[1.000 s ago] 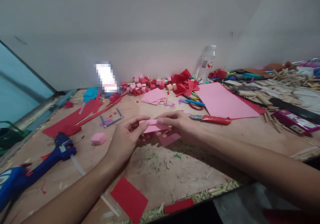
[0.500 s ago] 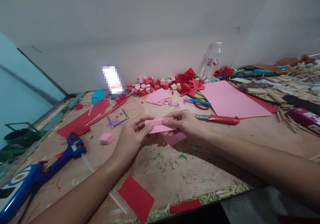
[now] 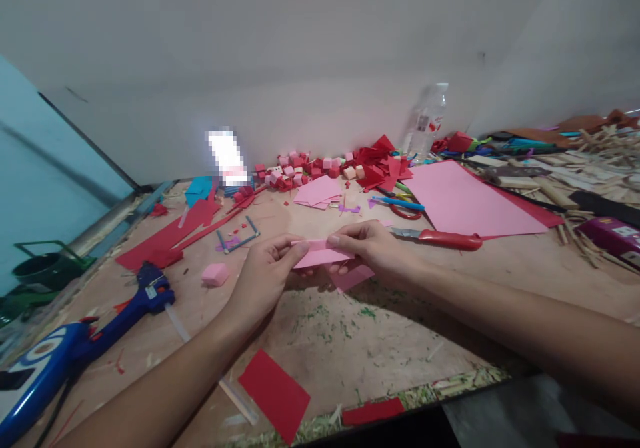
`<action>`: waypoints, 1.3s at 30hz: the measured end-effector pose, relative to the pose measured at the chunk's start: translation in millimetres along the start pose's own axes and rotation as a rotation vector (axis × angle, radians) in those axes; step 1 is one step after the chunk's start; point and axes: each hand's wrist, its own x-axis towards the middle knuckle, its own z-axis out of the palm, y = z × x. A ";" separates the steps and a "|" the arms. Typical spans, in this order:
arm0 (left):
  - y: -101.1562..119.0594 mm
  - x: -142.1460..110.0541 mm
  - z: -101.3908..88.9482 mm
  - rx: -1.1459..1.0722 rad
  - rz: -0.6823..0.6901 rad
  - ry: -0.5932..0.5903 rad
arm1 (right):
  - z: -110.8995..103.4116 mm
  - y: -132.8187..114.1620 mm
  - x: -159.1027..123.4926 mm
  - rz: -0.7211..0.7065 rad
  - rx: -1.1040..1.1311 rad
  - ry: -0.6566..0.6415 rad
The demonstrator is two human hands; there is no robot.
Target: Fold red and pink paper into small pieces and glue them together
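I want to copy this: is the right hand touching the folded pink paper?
Touching: the head view shows the right hand with its thumb on the folded pink paper.

Since second ago, view swung left: both hands [image 3: 267, 271] and pink paper [image 3: 323, 257] slightly further right in frame. More of green bucket [image 3: 43, 271] and blue glue gun [image 3: 120, 325] showing at left; purple box [image 3: 611, 240] now cut by right edge.
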 end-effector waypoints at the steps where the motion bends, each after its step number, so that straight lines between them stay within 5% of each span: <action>1: -0.3 0.7 -1.0 0.009 0.003 0.002 | -0.1 0.0 0.3 -0.015 -0.013 0.004; 39: -3.0 5.0 -3.3 0.251 0.156 0.011 | -3.9 1.2 1.9 -0.238 -0.393 -0.013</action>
